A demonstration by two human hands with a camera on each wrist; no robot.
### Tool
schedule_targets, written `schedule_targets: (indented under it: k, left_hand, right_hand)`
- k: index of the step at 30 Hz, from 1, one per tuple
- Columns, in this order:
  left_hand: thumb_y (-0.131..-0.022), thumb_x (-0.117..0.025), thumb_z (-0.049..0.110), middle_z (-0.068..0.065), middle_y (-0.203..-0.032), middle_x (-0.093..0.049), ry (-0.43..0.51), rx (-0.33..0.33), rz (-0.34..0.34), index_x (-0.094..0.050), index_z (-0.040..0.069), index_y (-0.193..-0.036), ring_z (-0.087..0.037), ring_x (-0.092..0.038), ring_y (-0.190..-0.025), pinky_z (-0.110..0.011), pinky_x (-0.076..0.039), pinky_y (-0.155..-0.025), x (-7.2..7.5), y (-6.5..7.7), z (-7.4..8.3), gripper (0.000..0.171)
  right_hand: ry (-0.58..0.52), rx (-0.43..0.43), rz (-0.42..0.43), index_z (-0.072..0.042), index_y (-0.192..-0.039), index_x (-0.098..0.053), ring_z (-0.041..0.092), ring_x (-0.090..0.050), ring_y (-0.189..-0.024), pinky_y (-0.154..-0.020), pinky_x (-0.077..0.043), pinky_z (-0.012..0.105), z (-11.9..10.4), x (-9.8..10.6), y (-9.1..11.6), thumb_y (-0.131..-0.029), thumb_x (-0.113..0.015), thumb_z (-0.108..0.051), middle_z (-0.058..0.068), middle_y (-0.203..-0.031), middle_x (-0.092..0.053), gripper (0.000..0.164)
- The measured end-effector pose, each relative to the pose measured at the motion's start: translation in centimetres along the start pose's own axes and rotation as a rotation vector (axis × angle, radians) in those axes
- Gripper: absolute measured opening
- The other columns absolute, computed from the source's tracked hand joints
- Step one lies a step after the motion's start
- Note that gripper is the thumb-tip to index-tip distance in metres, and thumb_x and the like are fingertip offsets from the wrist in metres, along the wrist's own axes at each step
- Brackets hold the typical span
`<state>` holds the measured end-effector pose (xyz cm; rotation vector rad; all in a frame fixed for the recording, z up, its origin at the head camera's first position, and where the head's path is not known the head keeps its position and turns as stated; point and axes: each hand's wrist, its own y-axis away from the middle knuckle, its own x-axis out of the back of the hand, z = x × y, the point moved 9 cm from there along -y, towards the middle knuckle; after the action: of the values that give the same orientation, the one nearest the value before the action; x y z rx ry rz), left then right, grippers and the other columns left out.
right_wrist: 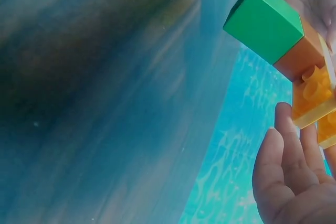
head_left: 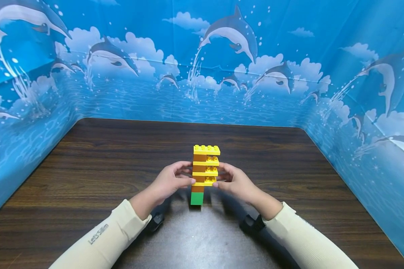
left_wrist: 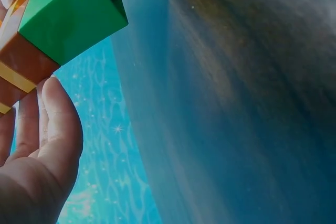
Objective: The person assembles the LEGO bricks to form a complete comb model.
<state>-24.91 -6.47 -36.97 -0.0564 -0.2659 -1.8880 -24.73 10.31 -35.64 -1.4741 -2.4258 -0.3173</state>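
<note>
A tower of toy building bricks (head_left: 198,168) stands upright between the two hands in the head view. At its foot is a green brick (head_left: 196,198), with orange-brown bricks above it. Yellow plates (head_left: 206,150) alternate with these and jut out to the right, studs showing. My left hand (head_left: 168,180) holds the tower's left side, thumb in front. On the opposite side, my right hand (head_left: 239,183) grips the jutting plate ends between thumb and fingers. In the left wrist view, the green brick (left_wrist: 73,17) shows part of its dark hollow underside.
Beneath everything is a dark wood-grain table (head_left: 121,149). A blue dolphin-print cloth (head_left: 138,93) borders it at the back and both sides. Black straps with small devices (head_left: 156,222) sit under both wrists, by the cream sleeves (head_left: 104,235).
</note>
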Motion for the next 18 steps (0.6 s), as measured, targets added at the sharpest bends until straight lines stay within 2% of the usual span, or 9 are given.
schedule_targets:
  k: [10,13,18]
  left_hand:
    - [-0.089,-0.068,0.015,-0.017,-0.129,-0.055,0.053,0.05,0.018,-0.043,0.007,-0.142,-0.029,-0.058,-0.113,-0.044,-0.051,-0.09,0.2,-1.0,-0.5,0.059]
    - [-0.09,-0.068,0.015,-0.017,-0.129,-0.055,0.085,0.073,0.019,-0.043,0.009,-0.143,-0.028,-0.059,-0.112,-0.043,-0.052,-0.089,0.2,-1.3,-0.7,0.059]
    - [-0.09,-0.066,0.013,-0.018,-0.129,-0.055,0.1,0.095,0.017,-0.041,0.008,-0.144,-0.027,-0.059,-0.11,-0.044,-0.052,-0.089,0.1,-1.7,-0.8,0.059]
  right_hand:
    - [-0.088,-0.053,-0.005,0.004,-0.145,-0.036,0.03,-0.059,-0.112,-0.091,-0.051,0.041,0.8,0.6,-0.9,-0.091,-0.064,-0.004,0.025,-0.133,-0.049,0.061]
    - [-0.094,-0.079,-0.004,0.002,-0.146,-0.036,0.028,-0.06,-0.109,-0.093,-0.049,0.046,1.0,0.7,-1.2,-0.092,-0.063,-0.005,0.026,-0.134,-0.048,0.061]
    - [-0.091,-0.139,0.006,-0.003,-0.147,-0.036,0.025,-0.059,-0.107,-0.092,-0.049,0.048,1.7,1.0,-1.7,-0.092,-0.063,-0.008,0.022,-0.135,-0.049,0.061]
